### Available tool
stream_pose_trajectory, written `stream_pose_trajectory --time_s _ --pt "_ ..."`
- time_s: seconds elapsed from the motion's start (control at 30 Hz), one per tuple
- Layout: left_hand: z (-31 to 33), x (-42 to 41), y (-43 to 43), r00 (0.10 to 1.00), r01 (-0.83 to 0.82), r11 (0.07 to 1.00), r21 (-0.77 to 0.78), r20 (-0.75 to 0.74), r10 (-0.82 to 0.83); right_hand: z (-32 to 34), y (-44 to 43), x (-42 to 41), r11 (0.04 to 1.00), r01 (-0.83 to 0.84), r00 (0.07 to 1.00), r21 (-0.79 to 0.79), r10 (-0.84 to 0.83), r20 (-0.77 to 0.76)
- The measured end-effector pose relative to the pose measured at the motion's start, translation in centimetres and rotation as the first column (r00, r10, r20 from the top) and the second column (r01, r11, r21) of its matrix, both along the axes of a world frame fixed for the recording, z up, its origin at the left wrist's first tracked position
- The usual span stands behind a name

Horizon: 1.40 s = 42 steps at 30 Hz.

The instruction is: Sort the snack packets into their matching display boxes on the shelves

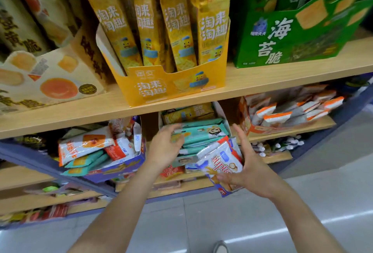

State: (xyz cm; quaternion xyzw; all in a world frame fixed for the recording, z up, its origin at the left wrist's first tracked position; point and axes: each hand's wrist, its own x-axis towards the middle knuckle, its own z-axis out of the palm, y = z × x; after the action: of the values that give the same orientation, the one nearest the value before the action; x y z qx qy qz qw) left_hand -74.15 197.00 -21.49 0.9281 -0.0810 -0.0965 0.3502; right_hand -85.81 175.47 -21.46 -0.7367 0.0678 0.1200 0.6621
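The right hand (248, 170) grips white crinkly foil snack packets (222, 164) just right of the teal packet box (201, 133); the left hand (163, 149) hovers open, empty. Loosely fanned, one packet could slip floorward.

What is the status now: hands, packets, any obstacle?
Right hand grip shut on white Duplo packets. Left hand open over teal packets. Purple box at left holds mixed packets. Nothing blocking.
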Motion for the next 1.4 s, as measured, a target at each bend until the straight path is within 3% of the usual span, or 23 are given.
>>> stream_pose_trajectory --time_s 0.07,0.13,0.37,0.5,0.63,0.77,0.83,0.93,1.0,1.17,1.3,1.4 --pt "-1.4 2.1 -0.7 0.994 0.079 0.943 0.323 0.041 -0.097 -0.1 -0.7 0.5 1.000 -0.009 1.000 -0.018 0.009 -0.015" --pt "-2.7 3.0 -1.4 0.995 0.092 0.863 0.497 -0.006 -0.103 -0.7 -0.9 0.9 0.999 -0.035 0.998 -0.041 0.033 -0.051" --pt "-5.2 1.3 -1.2 0.991 0.102 0.884 0.457 0.026 -0.128 -2.7 -2.0 0.9 0.998 -0.014 0.995 -0.060 0.007 -0.104" --pt "-5.2 -1.4 -3.1 0.990 0.128 0.909 0.397 -0.002 -0.138 -2.9 -2.9 0.7 0.974 0.228 0.974 -0.004 -0.228 -0.020" --pt "-5.1 -3.0 -4.8 0.984 0.168 0.915 0.367 -0.006 -0.178 -3.9 -2.2 0.3 0.833 0.532 0.846 0.155 -0.529 -0.059" --pt "-4.3 -1.1 -4.1 0.960 0.103 0.870 0.482 0.182 -0.215 -4.3 -0.4 -0.9 0.772 0.599 0.800 0.214 -0.587 -0.124" --pt "-4.1 0.9 -3.4 0.951 0.026 0.803 0.595 0.234 -0.204 -4.3 0.2 -1.4 0.759 0.607 0.795 0.237 -0.587 -0.155" --pt "-4.1 3.0 -3.2 0.989 0.084 0.684 0.725 0.026 -0.149 -4.1 0.4 -1.7 0.770 0.584 0.811 0.257 -0.554 -0.186" --pt "-3.9 3.7 -3.5 0.988 0.136 0.655 0.744 -0.054 -0.144 -3.8 0.6 -1.7 0.803 0.541 0.841 0.250 -0.506 -0.192" --pt "-3.6 4.6 -3.6 0.976 0.211 0.726 0.655 -0.104 -0.189 -3.5 0.8 -1.5 0.827 0.470 0.879 0.309 -0.407 -0.248" --pt "-2.9 5.1 -3.6 0.941 0.311 0.812 0.494 -0.277 -0.192 -3.1 1.1 -1.6 0.777 0.455 0.887 0.434 -0.354 -0.295" --pt "-2.4 5.9 -3.8 0.915 0.337 0.821 0.461 -0.364 -0.171 -3.3 1.4 -1.7 0.754 0.467 0.881 0.462 -0.353 -0.314"
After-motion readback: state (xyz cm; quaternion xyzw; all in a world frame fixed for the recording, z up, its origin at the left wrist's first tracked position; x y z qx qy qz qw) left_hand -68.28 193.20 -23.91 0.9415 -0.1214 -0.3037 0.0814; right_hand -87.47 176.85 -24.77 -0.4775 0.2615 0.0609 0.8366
